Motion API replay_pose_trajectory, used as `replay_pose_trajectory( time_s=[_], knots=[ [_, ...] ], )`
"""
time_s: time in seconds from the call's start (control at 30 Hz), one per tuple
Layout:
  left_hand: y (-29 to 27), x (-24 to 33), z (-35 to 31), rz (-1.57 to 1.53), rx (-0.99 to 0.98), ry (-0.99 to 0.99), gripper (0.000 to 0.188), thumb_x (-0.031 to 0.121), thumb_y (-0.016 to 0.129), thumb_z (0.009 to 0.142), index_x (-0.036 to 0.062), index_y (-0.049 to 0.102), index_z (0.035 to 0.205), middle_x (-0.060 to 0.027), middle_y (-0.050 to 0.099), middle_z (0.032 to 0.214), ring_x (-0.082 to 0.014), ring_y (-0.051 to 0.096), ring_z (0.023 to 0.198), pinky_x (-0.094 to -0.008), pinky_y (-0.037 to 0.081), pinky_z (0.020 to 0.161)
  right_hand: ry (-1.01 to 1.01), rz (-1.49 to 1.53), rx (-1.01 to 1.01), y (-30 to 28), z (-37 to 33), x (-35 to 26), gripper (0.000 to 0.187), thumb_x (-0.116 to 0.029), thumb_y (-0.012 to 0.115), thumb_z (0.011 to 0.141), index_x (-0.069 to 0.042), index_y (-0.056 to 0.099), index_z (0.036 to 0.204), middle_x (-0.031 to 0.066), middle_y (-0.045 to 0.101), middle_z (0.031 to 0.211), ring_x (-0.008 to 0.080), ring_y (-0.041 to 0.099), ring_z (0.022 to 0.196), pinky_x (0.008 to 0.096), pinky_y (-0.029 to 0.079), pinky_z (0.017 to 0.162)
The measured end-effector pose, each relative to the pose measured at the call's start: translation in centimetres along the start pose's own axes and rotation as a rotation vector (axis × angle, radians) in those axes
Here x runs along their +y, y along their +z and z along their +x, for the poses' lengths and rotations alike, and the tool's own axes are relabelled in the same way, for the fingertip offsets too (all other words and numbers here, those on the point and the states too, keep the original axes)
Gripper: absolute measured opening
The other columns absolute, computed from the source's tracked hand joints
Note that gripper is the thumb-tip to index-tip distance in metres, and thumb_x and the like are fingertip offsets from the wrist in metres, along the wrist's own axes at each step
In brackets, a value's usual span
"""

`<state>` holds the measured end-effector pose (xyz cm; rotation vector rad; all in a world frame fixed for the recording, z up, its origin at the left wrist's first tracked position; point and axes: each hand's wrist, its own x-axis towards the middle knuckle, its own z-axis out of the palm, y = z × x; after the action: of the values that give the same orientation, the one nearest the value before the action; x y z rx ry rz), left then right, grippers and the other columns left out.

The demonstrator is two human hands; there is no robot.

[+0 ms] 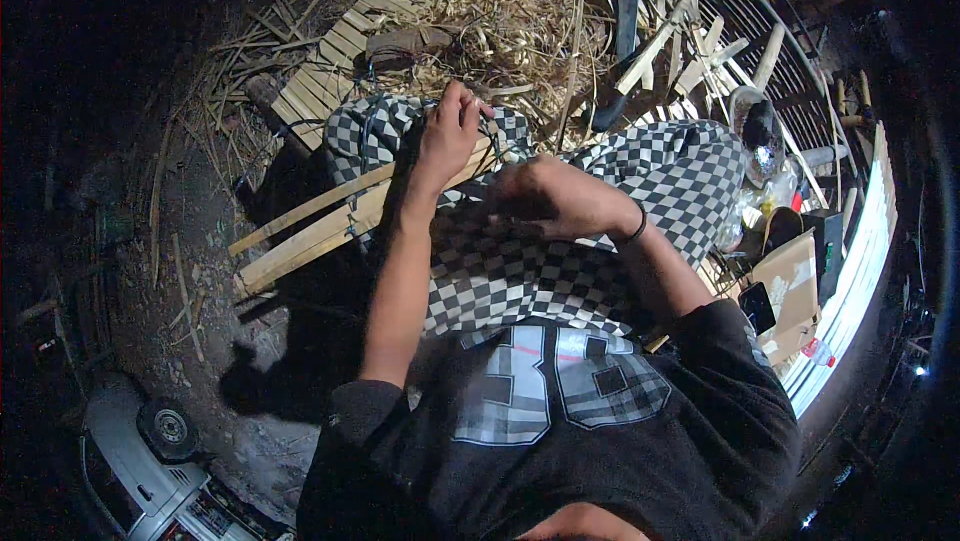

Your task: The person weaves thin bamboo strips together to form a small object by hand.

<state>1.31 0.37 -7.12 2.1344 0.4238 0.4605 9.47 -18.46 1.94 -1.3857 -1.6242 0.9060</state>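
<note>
Split bamboo strips lie slantwise across my lap, their pale ends sticking out past my left leg. Dark cord is wound around them. At their upper end is my left hand, raised with its fingers closed together; whatever they pinch is too small to make out. My right hand hovers over my lap just right of the strips, bent at the wrist. Motion blur and shadow hide its fingers. Black-and-white checkered trousers cover my spread legs beneath both hands.
Ahead lies a heap of bamboo shavings on a slatted platform. A long dark blade rests beside loose bamboo pieces. To the right are a phone, cardboard and a small red-capped bottle. A vehicle stands lower left.
</note>
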Motion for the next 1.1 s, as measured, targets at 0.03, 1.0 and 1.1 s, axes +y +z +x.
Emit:
replay_pose_trajectory(
  time_s=[0.03,1.0,1.1],
  knots=[
    [-0.3,0.4,0.1,-0.074,-0.066,-0.041,0.015,0.020,0.052,0.104,0.0056,0.049,0.103,-0.0119,0.070,0.088,-0.0320,0.065,0.080,-0.0417,0.050,0.074,0.029,0.005,0.005,-0.1,-0.1,0.0,0.024,-0.009,0.069,0.080,0.003,0.070,0.101,0.0188,0.069,0.099,0.0377,0.066,0.092,0.0426,0.053,0.083],
    [-1.4,1.0,0.1,-0.106,-0.173,-0.088,0.017,0.020,0.053,0.103,0.0041,0.051,0.099,-0.0107,0.066,0.087,-0.0189,0.062,0.078,-0.0361,0.049,0.072,0.042,0.052,0.041,5.3,2.0,1.0,0.017,-0.014,0.066,0.093,0.001,0.067,0.102,0.0178,0.067,0.096,0.0360,0.065,0.093,0.0432,0.052,0.084],
    [-0.8,-0.9,0.2,-0.244,-0.195,-0.013,0.014,0.017,0.053,0.103,0.0046,0.050,0.098,-0.0079,0.069,0.089,-0.0145,0.062,0.081,-0.0326,0.051,0.074,0.018,0.041,0.030,5.1,2.0,0.7,0.017,-0.014,0.065,0.093,0.000,0.067,0.101,0.0175,0.067,0.097,0.0352,0.065,0.093,0.0432,0.052,0.084]
  ],
)
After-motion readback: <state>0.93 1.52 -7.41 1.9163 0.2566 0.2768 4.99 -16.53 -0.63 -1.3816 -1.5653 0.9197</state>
